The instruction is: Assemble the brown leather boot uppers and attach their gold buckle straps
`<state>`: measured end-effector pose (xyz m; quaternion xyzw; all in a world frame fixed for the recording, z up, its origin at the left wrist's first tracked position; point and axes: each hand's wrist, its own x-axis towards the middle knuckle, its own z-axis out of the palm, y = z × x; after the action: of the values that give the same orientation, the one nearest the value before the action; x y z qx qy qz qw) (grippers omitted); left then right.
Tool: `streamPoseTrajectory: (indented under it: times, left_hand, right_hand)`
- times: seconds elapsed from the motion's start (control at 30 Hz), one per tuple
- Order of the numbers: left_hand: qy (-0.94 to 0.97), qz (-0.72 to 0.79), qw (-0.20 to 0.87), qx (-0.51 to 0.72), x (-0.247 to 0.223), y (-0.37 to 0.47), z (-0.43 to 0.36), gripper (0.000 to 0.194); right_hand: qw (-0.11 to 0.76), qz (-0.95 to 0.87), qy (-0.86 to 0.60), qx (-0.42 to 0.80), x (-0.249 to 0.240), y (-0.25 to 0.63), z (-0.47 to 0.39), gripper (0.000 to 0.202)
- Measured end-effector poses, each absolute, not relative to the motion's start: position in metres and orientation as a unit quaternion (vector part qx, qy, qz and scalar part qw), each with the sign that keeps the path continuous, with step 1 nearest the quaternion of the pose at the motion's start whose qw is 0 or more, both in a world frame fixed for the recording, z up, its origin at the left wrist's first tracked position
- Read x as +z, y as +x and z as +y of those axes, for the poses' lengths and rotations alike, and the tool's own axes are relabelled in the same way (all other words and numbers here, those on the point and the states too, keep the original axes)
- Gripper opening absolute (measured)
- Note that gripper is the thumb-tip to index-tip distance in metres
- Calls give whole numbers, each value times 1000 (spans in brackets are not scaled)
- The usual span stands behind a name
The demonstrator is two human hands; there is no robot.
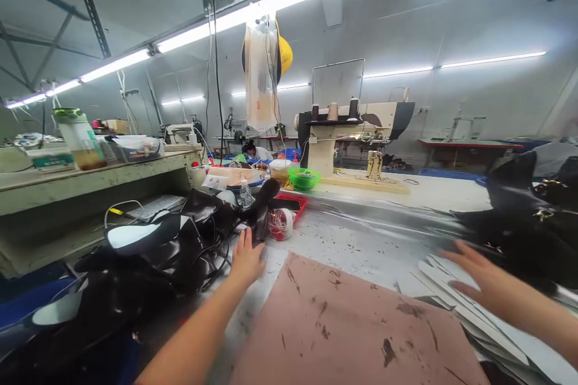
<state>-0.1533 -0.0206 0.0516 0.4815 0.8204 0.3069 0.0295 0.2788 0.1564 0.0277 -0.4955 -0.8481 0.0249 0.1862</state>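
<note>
My left hand (247,257) is open, fingers apart, at the left edge of a stained pinkish-brown board (334,325), beside a heap of glossy black pieces (158,258). It holds nothing. On the right, my right hand (478,274), slightly blurred, is open with its fingers spread over a stack of white sheets (451,295). Whether it touches them I cannot tell. Just beyond my left hand stand a white tub with reddish thread (280,224) and a red tray (300,204).
A sewing machine (320,150) with thread spools stands behind the work surface. Near it are a green basket (304,178) and a clear bottle (245,194). Black material (519,228) lies at right. A shelf (99,177) runs along the left. A person (259,152) sits far back.
</note>
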Motion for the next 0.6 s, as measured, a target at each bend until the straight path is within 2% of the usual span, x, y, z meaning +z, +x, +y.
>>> streamPoseTrajectory:
  times: [0.13,0.27,0.37,0.43,0.5,0.57,0.6]
  left_hand:
    - [469,817,-39,333,77,-180,9,24]
    - [434,791,-143,408,115,-174,-13,29]
    - [420,753,-152,482,133,-149,-48,31]
    - [380,679,-34,627,136,-122,-68,39]
    - [317,589,131,731,130,-91,-81,54]
    - [278,526,286,751,116,-61,-91,67]
    - [271,513,347,737,106,-49,-94,70]
  right_hand:
    - [106,-899,-415,96,1,240,97,42]
    - [123,-906,-381,135,1,232,66,40]
    - [147,-893,-383,188,13,222,42,43]
    - [198,-874,-384,224,22,205,20,52]
    - [272,-846,-377,260,29,183,-1,67]
    - [337,-810,-382,291,35,165,-17,84]
    - [370,-786,-401,292,37,159,-21,84]
